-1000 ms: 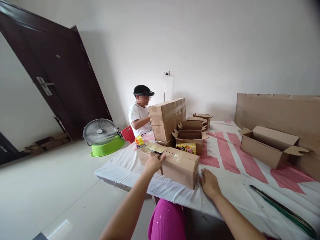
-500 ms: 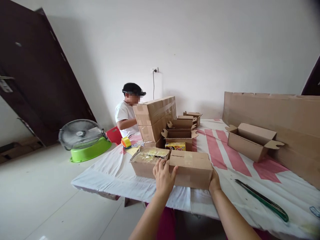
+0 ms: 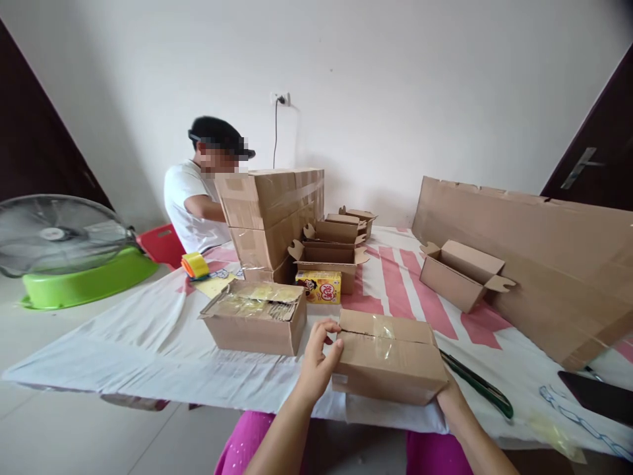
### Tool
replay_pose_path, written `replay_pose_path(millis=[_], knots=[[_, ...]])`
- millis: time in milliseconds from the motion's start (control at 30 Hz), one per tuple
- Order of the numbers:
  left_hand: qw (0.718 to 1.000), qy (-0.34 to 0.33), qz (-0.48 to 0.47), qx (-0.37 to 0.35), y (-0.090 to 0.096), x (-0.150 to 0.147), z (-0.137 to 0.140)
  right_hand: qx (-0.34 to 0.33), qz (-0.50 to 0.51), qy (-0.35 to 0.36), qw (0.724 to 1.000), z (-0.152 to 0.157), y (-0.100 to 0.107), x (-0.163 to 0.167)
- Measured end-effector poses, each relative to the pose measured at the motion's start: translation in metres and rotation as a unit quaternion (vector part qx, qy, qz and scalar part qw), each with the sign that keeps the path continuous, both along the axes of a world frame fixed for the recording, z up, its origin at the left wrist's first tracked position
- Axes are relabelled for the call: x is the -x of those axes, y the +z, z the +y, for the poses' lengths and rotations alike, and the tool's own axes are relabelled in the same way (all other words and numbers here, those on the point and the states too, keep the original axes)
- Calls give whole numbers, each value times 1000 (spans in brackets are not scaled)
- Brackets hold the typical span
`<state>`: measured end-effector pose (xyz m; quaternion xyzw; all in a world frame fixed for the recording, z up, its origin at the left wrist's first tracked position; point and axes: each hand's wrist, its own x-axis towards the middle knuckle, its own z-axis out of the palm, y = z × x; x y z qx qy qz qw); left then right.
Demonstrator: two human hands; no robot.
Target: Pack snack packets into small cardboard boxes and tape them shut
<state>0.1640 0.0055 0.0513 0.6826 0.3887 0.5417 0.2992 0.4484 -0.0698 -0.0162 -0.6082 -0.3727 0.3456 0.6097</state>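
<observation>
A closed cardboard box [image 3: 390, 359] with clear tape over its top seam sits at the table's front edge, between my hands. My left hand [image 3: 319, 363] grips its left end, fingers bent over the top corner and thumb along the side. At the right end my right hand [image 3: 449, 389] clasps the lower corner; its fingers are mostly hidden behind the cardboard. Left of my left hand stands another taped box [image 3: 257, 336], its top flaps ragged. A yellow printed carton [image 3: 321, 287] is just behind the two boxes. Beside my right hand lies a green utility knife [image 3: 479, 386].
Several open boxes [image 3: 329, 254] line the table behind, beside a tall stack of taped boxes [image 3: 277, 204]. Another open box [image 3: 457, 277] stands near a large cardboard sheet [image 3: 544, 264]. A co-worker [image 3: 198, 198] sits beyond the stack. A tape roll [image 3: 196, 264] and a dark phone [image 3: 598, 396] rest on the cloth.
The held box has come toward me and away from the other taped box, leaving a gap between them. More of the yellow carton shows. The camera view has shifted.
</observation>
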Motion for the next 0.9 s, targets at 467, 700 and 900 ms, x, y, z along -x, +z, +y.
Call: replay_pose_path(millis=[467, 700, 900], knots=[[990, -103, -89, 33, -19, -2, 11, 181, -651, -75, 734, -37, -22, -100], [981, -147, -122, 21, -18, -2, 10, 194, -683, -87, 699, -35, -26, -88], [969, -188, -161, 19, -20, -4, 10, 153, -651, -103, 736, -36, -32, -88]])
